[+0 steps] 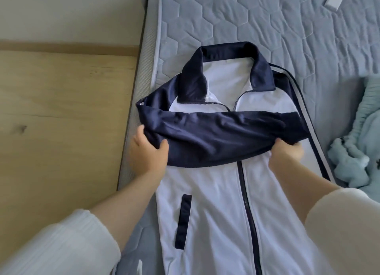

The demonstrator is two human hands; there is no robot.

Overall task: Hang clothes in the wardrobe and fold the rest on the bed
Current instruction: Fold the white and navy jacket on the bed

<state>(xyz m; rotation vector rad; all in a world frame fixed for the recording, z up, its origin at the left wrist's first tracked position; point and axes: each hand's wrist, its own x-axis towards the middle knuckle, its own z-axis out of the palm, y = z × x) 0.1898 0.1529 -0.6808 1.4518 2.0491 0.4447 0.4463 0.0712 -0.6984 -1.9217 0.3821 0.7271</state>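
**A:** What fills the view?

**B:** A bed (267, 28) with a quilted grey cover. A white and navy jacket (216, 202) lies flat on it, front up, with the collar at the far end and the zip mostly closed.

**A:** Anything beside it?

**B:** Fluffy teal fabric (359, 141), bunched at the bed's right side.

**A:** And the hands?

**B:** A navy sleeve (222, 135) lies folded across the jacket's chest. The left hand (148, 151) pinches its left fold, thumb on top and fingers beneath. The right hand (287, 151) grips the other end, fingers curled into the cloth.
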